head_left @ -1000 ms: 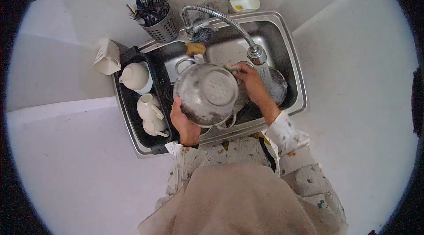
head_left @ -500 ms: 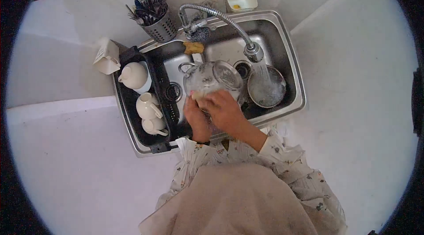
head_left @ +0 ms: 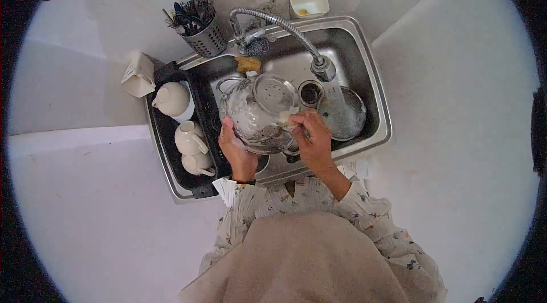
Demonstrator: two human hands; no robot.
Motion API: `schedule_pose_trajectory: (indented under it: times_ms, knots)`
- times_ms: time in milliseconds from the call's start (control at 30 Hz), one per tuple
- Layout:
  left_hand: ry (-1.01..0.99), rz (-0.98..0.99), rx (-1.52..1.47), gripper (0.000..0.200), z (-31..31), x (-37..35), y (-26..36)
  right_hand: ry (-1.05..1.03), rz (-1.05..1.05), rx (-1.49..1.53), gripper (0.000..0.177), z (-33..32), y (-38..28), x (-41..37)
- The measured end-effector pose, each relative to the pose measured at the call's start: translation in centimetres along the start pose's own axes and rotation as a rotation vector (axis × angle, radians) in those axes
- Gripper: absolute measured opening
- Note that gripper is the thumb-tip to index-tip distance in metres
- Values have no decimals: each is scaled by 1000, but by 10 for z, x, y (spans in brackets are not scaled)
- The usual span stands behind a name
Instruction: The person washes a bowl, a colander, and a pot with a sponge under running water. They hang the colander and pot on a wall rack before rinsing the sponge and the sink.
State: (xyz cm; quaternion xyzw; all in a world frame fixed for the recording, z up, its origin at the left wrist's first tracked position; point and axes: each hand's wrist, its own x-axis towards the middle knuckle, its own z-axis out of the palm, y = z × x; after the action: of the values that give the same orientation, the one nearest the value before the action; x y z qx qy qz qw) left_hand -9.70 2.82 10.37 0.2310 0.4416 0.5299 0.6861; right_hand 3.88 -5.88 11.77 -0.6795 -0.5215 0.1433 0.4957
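A soapy metal colander (head_left: 249, 110) is tipped over above the sink, its ringed, perforated base facing up. My left hand (head_left: 238, 155) grips its lower left side, thumb on the outer wall and the other fingers partly hidden. My right hand (head_left: 316, 140) pinches a pale sponge (head_left: 285, 119) against the colander's right side near the base. White foam streaks the metal. A loop handle stands out at the colander's upper left.
Water runs from a flexible tap (head_left: 323, 68) into a metal bowl (head_left: 345, 118) at right. Light cups and a teapot (head_left: 172, 99) stand in a black rack (head_left: 199, 189) at left. Behind are a cutlery holder (head_left: 208, 41), a yellow cloth (head_left: 247, 64) and a white container (head_left: 309, 3).
The colander has shifted slightly left and turned, showing its perforated base. My hands have moved apart, the left to its left side, the right with the sponge to its right side.
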Motion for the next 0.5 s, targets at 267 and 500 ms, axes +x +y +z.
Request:
schedule_pose_trajectory:
  times_ms: [267,500]
  knots:
    - [-52,13,97,40,-3,-10,-15,87,256,63,20,-14,10,22]
    - [-40,-105,24,42,-4,-6,-13,-206,88,-141,22,-11,54,12]
